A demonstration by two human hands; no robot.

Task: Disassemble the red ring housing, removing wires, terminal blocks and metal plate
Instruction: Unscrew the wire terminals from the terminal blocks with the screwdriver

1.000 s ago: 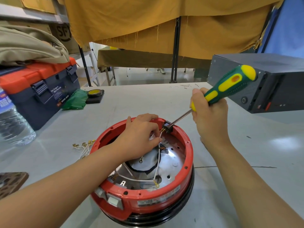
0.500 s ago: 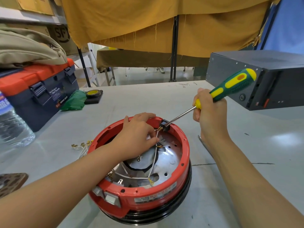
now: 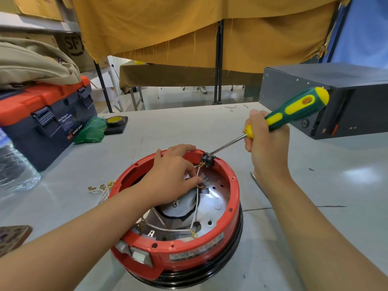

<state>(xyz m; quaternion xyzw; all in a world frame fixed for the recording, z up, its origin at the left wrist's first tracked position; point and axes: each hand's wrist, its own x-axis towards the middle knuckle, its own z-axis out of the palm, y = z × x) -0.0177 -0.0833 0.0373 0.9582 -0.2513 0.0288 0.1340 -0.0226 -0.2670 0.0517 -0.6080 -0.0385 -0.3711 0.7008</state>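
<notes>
Red ring housing sits on the grey table right in front of you, resting on a black base ring, its open top showing the shiny metal plate inside. At the far rim a small black terminal block is seated in the red wall, with brass connectors and a white wire running down from it across the plate. Your left hand reaches into the housing, fingertips pinching that wire just below the block, though the exact grip is hard to make out. Your right hand is wrapped round the green-and-yellow screwdriver, whose tip meets the block from outside the rim. Loose white wires with brass ends lie on the table left of the housing; farther left stand a toolbox and a water bottle, and a dark metal case sits at the right.
</notes>
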